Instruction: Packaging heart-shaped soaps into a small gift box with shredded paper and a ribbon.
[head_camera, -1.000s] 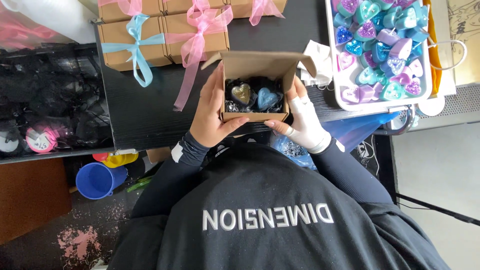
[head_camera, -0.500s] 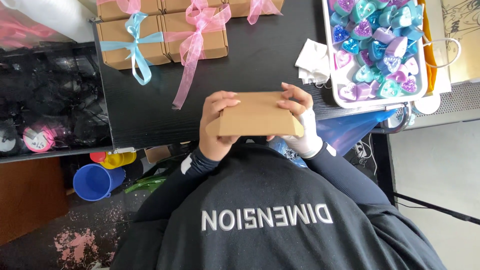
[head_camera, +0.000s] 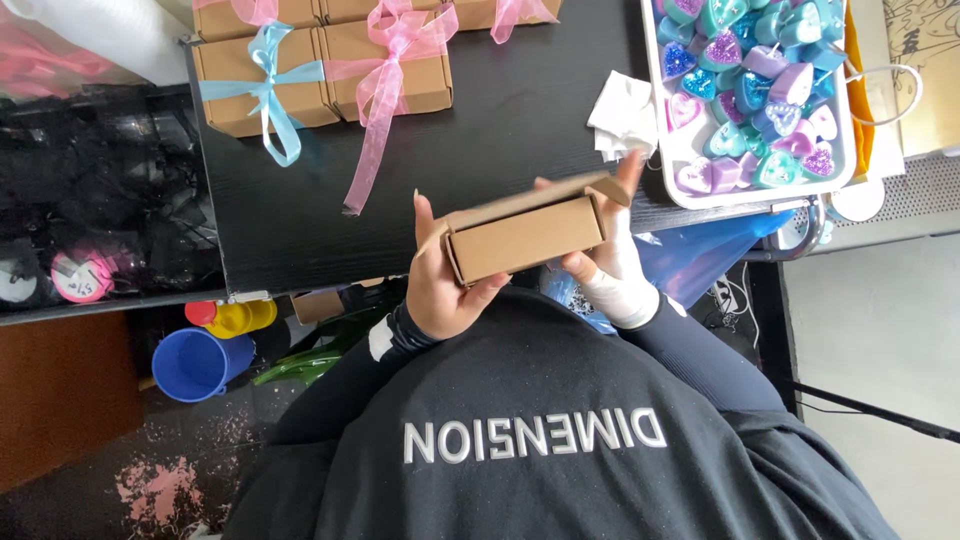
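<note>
Person wears a dark, near-black long-sleeved top w/ a band of large pale block lettering across the chest, seen upside down below the cardboard box (head_camera: 527, 238). Left hand (head_camera: 445, 285), on the box's left side, is bare, w/ a black ribbed cuff at the wrist & a small white patch on the sleeve just below it. Right hand (head_camera: 610, 270), on the box's right side, has a white wrap or bandage round the wrist, then a snug dark ribbed sleeve.
</note>
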